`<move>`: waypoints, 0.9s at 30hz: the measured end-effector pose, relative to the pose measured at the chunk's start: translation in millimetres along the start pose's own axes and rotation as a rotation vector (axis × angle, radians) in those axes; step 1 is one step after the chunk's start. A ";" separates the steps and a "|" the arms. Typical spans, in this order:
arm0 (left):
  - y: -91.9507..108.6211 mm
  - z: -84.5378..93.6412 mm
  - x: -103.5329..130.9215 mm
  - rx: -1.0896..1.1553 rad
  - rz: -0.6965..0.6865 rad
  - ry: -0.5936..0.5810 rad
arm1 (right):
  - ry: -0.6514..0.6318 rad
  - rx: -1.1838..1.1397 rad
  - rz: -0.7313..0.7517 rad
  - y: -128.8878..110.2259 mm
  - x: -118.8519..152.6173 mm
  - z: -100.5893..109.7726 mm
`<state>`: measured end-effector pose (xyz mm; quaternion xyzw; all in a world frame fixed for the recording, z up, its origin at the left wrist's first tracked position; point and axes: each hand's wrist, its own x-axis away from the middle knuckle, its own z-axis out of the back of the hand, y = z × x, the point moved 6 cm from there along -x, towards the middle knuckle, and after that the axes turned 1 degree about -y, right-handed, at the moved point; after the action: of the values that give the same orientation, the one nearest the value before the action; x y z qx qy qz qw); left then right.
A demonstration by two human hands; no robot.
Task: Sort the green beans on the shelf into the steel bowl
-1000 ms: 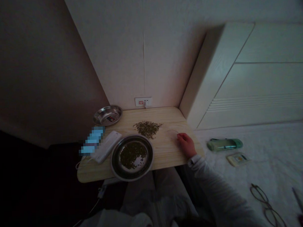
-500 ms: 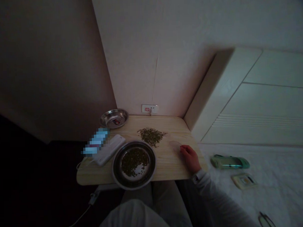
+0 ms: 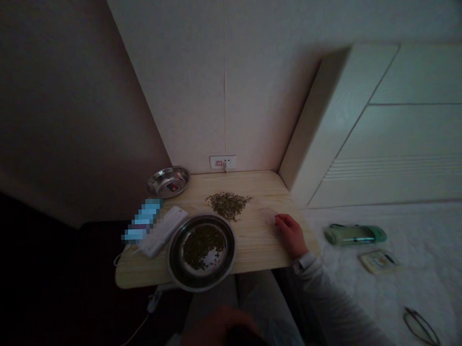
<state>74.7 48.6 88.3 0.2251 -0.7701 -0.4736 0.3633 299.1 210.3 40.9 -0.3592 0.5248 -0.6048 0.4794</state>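
The see-through piece [image 3: 269,215] is over the table's [image 3: 252,250] three o'clock side, pinched by the right hand [image 3: 292,235]. From that hand, the green pile [image 3: 228,205] is at ten o'clock, the metal bowl [image 3: 177,254] at nine. The left hand [image 3: 216,330], at the bowl's six o'clock, is too blurry to tell its shape.

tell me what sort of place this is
Most likely a bedroom: a pale panelled headboard rises behind white bedding, with a small wooden table set close alongside.
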 end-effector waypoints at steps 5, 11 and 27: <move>-37.6 55.3 10.5 0.057 0.080 0.347 | 0.000 -0.008 0.007 -3.1 0.4 1.0; -66.5 89.3 32.1 0.583 0.107 0.797 | 0.009 0.037 0.011 -3.2 0.8 1.3; -35.5 74.9 21.3 0.785 0.014 0.848 | 0.054 0.072 0.035 -1.2 0.1 5.6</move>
<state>3.4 60.3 42.4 0.5081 -0.6767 -0.0183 0.5324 304.1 208.6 43.1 -0.3160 0.5214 -0.6244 0.4883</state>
